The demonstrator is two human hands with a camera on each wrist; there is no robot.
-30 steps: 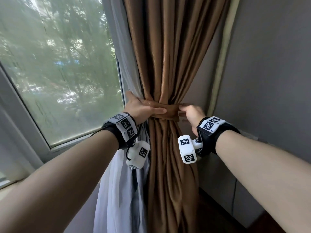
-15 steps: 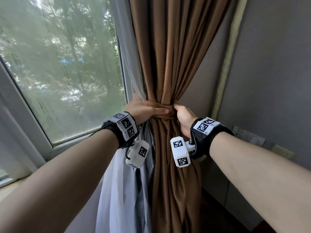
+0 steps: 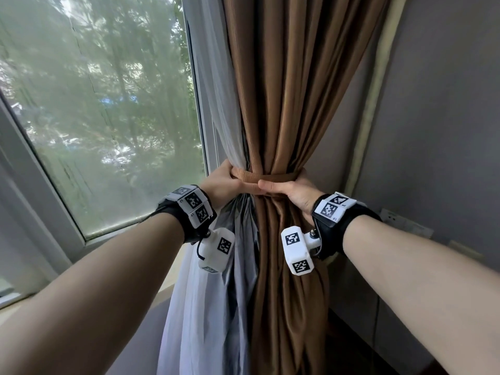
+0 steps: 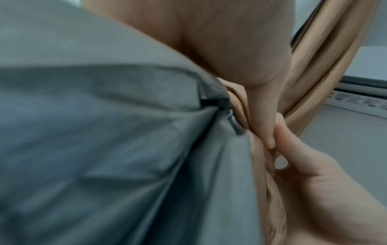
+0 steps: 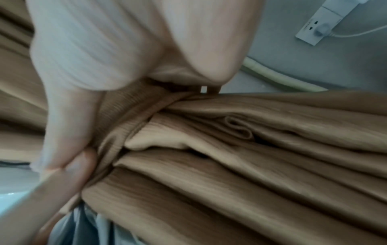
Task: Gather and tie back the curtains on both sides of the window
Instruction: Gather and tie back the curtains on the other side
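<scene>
Both my hands, left (image 3: 226, 182) and right (image 3: 293, 189), clamped round the tieback (image 3: 266, 176) cinching the bunched brown curtain (image 3: 286, 104).

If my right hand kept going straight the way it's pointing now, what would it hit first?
The right hand points left along the tieback, thumb tip already touching the left hand. Going straight on, it would likely meet that hand first, with the brown curtain pressed alongside.

No legible text or labels anywhere.
</scene>
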